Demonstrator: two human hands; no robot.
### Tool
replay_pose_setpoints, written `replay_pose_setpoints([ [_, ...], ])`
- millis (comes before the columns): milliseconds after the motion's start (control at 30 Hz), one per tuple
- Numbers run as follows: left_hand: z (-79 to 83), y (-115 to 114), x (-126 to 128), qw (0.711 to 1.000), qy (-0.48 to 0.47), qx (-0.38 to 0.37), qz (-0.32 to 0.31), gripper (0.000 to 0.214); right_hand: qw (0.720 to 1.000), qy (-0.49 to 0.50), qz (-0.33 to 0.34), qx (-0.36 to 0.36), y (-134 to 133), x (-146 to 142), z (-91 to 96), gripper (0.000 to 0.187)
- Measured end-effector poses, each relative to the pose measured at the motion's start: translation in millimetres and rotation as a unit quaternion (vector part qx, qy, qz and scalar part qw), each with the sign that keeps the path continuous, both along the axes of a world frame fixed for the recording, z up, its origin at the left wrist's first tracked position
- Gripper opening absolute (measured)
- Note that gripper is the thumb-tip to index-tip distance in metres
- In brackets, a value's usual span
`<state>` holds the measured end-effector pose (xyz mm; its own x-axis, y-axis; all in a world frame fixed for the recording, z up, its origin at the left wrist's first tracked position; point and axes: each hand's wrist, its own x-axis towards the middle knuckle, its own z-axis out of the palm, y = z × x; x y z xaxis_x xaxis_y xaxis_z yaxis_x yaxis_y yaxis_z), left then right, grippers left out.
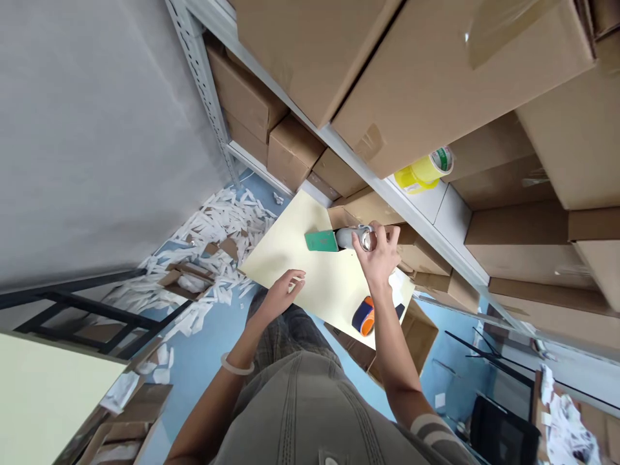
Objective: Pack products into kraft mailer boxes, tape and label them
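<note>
My right hand (pixel 380 255) is closed round the shiny end of a grey cylindrical can (pixel 353 237) lying on a pale yellow board (pixel 300 258). A green card or box (pixel 321 241) lies right beside the can's other end. My left hand (pixel 283 290) rests on the near edge of the board, fingers loosely curled and holding nothing I can see. A tape dispenser with an orange and dark blue roll (pixel 364 316) sits on the board by my right forearm.
Metal shelving (pixel 339 145) stacked with cardboard boxes (pixel 426 84) fills the right side; yellow tape rolls (pixel 423 171) sit on a shelf. White paper scraps (pixel 213 226) litter the blue floor. An open carton (pixel 416 336) stands under the board. A grey wall is at left.
</note>
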<state>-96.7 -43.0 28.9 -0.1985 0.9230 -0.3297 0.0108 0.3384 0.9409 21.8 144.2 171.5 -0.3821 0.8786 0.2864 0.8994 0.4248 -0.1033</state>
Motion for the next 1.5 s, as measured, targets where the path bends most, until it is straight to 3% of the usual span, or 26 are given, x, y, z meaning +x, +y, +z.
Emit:
replay_pose_setpoints([
  [100,-8.2,28,12,0.994,0.096,0.036,0.041,0.046,1.0,0.005,0.019,-0.014,-1,-1,5.0,0.046],
  [200,-19.5,78,25,0.977,0.188,0.082,0.053,0.081,0.999,0.002,0.036,-0.012,-6,-6,6.9,0.045],
  [267,-29.1,111,31,0.973,0.204,0.099,0.049,0.091,0.999,-0.012,0.05,-0.009,-10,-10,6.3,0.045],
  [400,-46.1,146,34,0.977,0.184,0.088,0.067,0.062,0.996,-0.046,0.077,-0.015,-15,-16,-0.7,0.044],
  [500,-51.0,147,30,0.98,0.165,0.081,0.07,0.047,0.996,-0.044,0.074,-0.014,-15,-20,-11.9,0.044],
  [667,-50.0,146,25,0.983,0.161,0.054,0.071,0.047,0.998,-0.038,0.042,-0.018,-11,-29,-23.5,0.044],
  [900,-50.3,146,23,0.983,0.165,0.05,0.058,0.052,0.982,-0.119,0.122,-0.075,16,-26,-23.3,0.049],
  [1233,-54.3,144,22,0.98,0.156,0.108,0.064,0.031,0.954,-0.211,0.163,-0.138,13,-5,-96.0,0.058],
  [1500,-58.2,144,23,0.983,0.135,0.095,0.077,0.034,0.963,-0.164,0.129,-0.17,3,-6,-108.5,0.05],
])
